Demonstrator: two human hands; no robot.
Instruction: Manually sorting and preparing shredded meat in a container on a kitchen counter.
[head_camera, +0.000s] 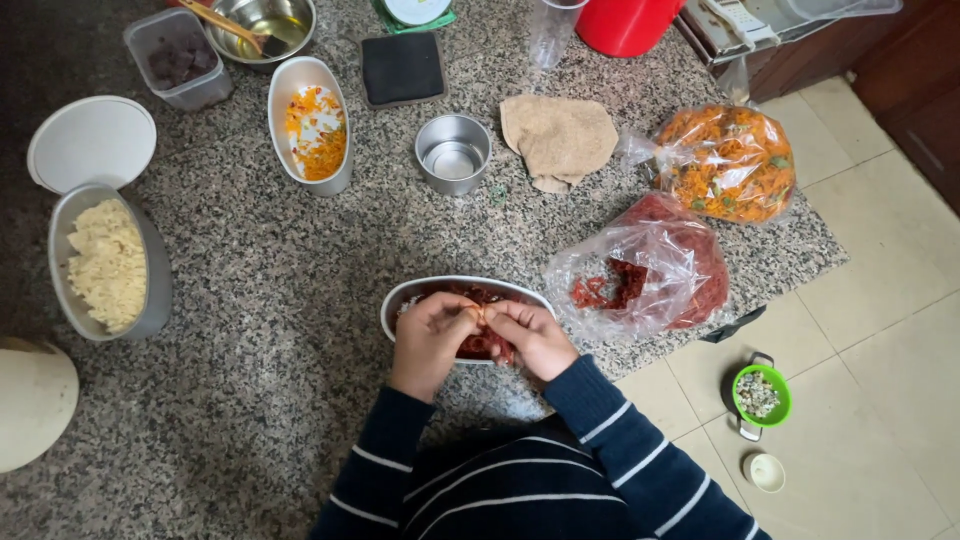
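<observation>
A speckled granite counter (260, 300) filled most of the view, ending at three o'clock over a pale tiled floor (890, 300). Near six o'clock the left hand (432, 335) and right hand (533, 335) met, fingertips pinched shut together on a small red piece over an oval bowl of red shreds (420, 292).

Three oval bowls stood out in all: that one, one of pale crumbled food (108, 265) at nine o'clock, one of orange scraps (312, 125) at eleven. Two clear bags (650, 265) lay at two o'clock, one red, one orange (728, 162). One small steel cup (453, 153) sat at twelve beside one tan cloth (558, 138). One green-rimmed pot (758, 396) rested on the floor at four o'clock.
</observation>
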